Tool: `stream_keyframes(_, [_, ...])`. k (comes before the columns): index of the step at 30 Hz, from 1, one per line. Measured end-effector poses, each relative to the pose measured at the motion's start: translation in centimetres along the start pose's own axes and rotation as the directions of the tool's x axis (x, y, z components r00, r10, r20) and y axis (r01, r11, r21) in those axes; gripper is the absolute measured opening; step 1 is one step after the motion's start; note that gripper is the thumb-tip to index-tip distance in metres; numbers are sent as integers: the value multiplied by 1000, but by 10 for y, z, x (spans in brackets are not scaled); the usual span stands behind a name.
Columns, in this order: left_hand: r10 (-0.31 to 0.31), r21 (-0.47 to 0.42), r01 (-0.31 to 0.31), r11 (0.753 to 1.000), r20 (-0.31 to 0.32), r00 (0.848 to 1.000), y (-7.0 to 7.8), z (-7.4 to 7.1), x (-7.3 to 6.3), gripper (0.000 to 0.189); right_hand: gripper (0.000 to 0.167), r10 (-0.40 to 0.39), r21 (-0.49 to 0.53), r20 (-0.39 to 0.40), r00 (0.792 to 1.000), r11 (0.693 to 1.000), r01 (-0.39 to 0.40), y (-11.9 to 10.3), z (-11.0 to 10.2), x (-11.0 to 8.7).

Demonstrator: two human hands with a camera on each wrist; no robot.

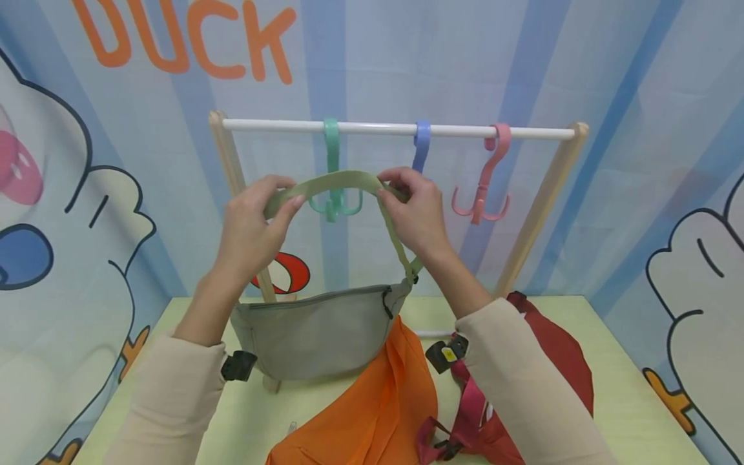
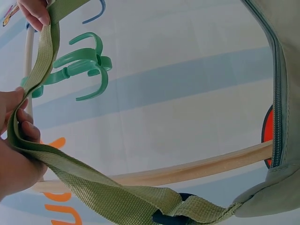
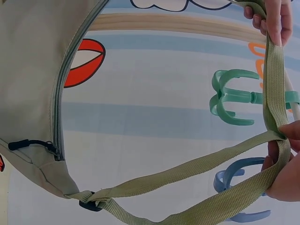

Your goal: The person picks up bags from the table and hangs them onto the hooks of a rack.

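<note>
A grey-green waist bag (image 1: pixel 320 332) hangs in the air by its light green webbing strap (image 1: pixel 337 181), its zipper along the top edge. On the left side my left hand (image 1: pixel 250 223) pinches the strap between thumb and fingers. My right hand (image 1: pixel 418 210) grips the strap on the other side, where two layers meet in the right wrist view. Between the hands the strap arches up in front of a green hook hanger (image 1: pixel 332 148). A dark buckle (image 3: pixel 91 202) joins strap and bag near the zipper pull.
A wooden rack with a white rail (image 1: pixel 378 128) stands behind the hands. A blue hook hanger (image 1: pixel 422 148) and a pink one (image 1: pixel 482 181) also hang there. An orange bag (image 1: pixel 378 407) and a red bag (image 1: pixel 560 355) lie on the table (image 1: pixel 628 413).
</note>
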State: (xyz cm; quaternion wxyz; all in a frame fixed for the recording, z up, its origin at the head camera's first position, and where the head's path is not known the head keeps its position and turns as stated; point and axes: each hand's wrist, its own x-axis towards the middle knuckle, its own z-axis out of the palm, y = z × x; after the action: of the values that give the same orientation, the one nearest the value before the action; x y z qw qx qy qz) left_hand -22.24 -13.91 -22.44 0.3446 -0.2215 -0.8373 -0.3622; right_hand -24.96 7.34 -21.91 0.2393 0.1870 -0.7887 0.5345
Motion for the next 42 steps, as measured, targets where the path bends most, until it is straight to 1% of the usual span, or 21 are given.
stream_keyframes(7, [27, -9, -27, 1000, -12, 1000, 0, 3, 0, 21, 17, -18, -25, -38, 999, 1000, 17, 1, 2, 3])
stream_keyframes(13, [45, -4, -45, 999, -19, 999, 0, 5, 1, 21, 17, -42, -78, -69, 997, 996, 37, 2, 3, 5])
stream_keyframes(17, [38, -8, -38, 999, -13, 999, 0, 6, 1, 21, 17, -40, -90, -73, 997, 995, 33, 3, 4, 6])
stream_keyframes(27, [8, -24, -8, 1000, -1, 1000, -2, 7, 2, 21, 18, -17, -82, -73, 997, 997, 11, 4, 5, 7])
stream_keyframes(35, [-6, -46, 6, 999, 0, 1000, -7, 9, 1, 22, 18, -49, -71, -77, 996, 997, 44, 9, 6, 5])
stream_keyframes(42, [-9, -39, 8, 999, -15, 1000, -11, 11, 1, 22, 17, -94, -89, -95, 991, 992, 85, 13, 8, 6])
